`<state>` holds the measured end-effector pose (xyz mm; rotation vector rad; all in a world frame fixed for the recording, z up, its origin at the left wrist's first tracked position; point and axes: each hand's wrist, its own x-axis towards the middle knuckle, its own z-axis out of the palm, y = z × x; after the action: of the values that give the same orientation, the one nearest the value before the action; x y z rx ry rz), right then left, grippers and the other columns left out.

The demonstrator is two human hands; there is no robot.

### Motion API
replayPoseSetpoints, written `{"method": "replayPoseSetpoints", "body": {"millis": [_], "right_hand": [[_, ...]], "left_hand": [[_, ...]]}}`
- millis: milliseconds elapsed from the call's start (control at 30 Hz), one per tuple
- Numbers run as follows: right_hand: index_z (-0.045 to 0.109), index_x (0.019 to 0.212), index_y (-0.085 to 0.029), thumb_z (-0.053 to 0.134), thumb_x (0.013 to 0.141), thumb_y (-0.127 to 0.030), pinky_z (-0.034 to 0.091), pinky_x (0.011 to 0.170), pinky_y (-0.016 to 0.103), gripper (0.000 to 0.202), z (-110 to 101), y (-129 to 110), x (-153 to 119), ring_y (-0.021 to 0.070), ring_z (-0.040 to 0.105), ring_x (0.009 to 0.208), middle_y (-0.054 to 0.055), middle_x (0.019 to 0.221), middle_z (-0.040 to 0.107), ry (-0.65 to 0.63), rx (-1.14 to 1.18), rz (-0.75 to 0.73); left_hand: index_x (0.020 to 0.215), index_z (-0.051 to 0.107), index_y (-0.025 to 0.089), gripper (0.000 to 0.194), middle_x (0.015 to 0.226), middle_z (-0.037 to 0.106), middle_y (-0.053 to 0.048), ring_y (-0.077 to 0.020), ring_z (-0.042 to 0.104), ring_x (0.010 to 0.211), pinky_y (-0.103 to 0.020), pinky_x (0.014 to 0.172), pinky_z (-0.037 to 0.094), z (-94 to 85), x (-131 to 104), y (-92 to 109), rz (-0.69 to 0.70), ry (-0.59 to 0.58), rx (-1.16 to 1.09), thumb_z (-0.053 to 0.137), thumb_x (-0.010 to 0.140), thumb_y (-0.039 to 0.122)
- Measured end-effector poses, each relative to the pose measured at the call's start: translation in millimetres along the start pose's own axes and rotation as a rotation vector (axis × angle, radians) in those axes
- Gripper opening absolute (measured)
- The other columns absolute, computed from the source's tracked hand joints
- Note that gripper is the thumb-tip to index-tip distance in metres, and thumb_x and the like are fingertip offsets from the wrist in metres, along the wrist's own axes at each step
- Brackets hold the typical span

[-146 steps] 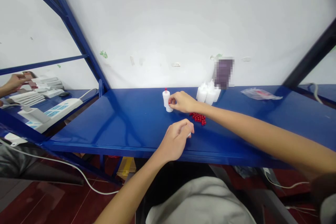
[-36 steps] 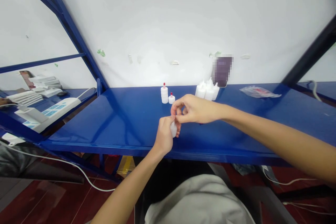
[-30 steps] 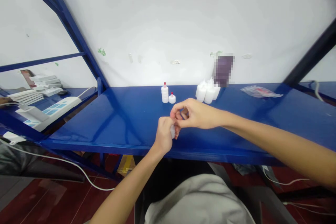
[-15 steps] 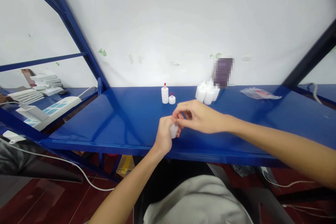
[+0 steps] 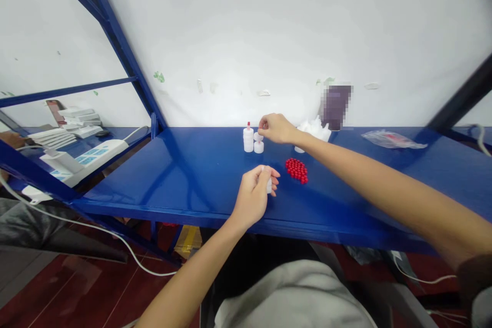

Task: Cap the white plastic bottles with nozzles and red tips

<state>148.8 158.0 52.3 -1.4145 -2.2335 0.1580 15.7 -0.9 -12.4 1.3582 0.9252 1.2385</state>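
My left hand [image 5: 255,189], above the table's front, is closed around a white plastic piece [image 5: 269,185] that is mostly hidden by the fingers. My right hand [image 5: 277,129] reaches farther back and pinches a white round cap [image 5: 258,136] at its top. That cap sits on or just above another short white cap [image 5: 259,147]; whether they touch I cannot tell. Close on the left stands a stack of white caps [image 5: 248,141] with a red tip on top. Many small red tips [image 5: 296,170] lie grouped to the right of my left hand.
Behind my right forearm is a cluster of white nozzle bottles [image 5: 314,128], partly covered. A dark pixelated object [image 5: 336,106] leans at the wall. A clear plastic bag [image 5: 394,139] lies right on the blue table [image 5: 184,184]. A power strip [image 5: 92,160] is at left.
My right hand has left my left hand and moved back to the white caps, carrying a cap. The red tips, hidden before, now show. The view has shifted slightly.
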Motion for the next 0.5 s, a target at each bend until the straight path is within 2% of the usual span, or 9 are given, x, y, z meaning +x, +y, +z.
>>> {"method": "replayPoseSetpoints", "body": {"millis": [133, 267, 433, 500], "right_hand": [[0.071, 0.091, -0.014, 0.063, 0.078, -0.027, 0.044, 0.070, 0.028, 0.020, -1.9, 0.8, 0.9, 0.0189, 0.062, 0.077, 0.008, 0.084, 0.072, -0.086, -0.040, -0.008], [0.070, 0.103, -0.014, 0.061, 0.083, -0.031, 0.045, 0.070, 0.029, 0.028, -20.1, 5.5, -18.2, 0.0207, 0.064, 0.079, 0.010, 0.089, 0.073, -0.121, -0.103, -0.030], [0.074, 0.091, -0.018, 0.065, 0.079, -0.027, 0.044, 0.065, 0.029, 0.017, -41.1, 17.6, -51.9, 0.0201, 0.065, 0.071, 0.006, 0.080, 0.073, -0.464, -0.219, -0.103], [0.075, 0.091, -0.020, 0.066, 0.079, -0.027, 0.044, 0.064, 0.028, 0.016, -44.5, 22.1, -59.8, 0.0190, 0.065, 0.068, 0.004, 0.078, 0.073, -0.531, -0.203, -0.131]], "left_hand": [[0.079, 0.060, 0.014, 0.044, 0.057, 0.051, 0.002, -0.0081, 0.047, 0.044, -0.019, 0.041, 0.034, 1.0, -1.0, 0.9, -0.034, -0.038, -0.041, 0.046, 0.095, 0.053], [0.077, 0.062, 0.014, 0.047, 0.060, 0.049, 0.002, -0.0065, 0.043, 0.046, -0.019, 0.042, 0.031, 2.7, -1.8, 3.3, -0.015, -0.005, -0.078, 0.048, 0.093, 0.056], [0.069, 0.062, 0.013, 0.056, 0.060, 0.050, 0.000, -0.0087, 0.044, 0.051, -0.021, 0.045, 0.031, 3.4, -1.3, 4.2, -0.051, -0.012, -0.075, 0.040, 0.094, 0.059], [0.066, 0.060, 0.014, 0.057, 0.059, 0.049, 0.000, -0.0094, 0.045, 0.052, -0.021, 0.047, 0.032, 3.0, -0.8, 3.1, -0.055, -0.018, -0.058, 0.040, 0.094, 0.058]]}}
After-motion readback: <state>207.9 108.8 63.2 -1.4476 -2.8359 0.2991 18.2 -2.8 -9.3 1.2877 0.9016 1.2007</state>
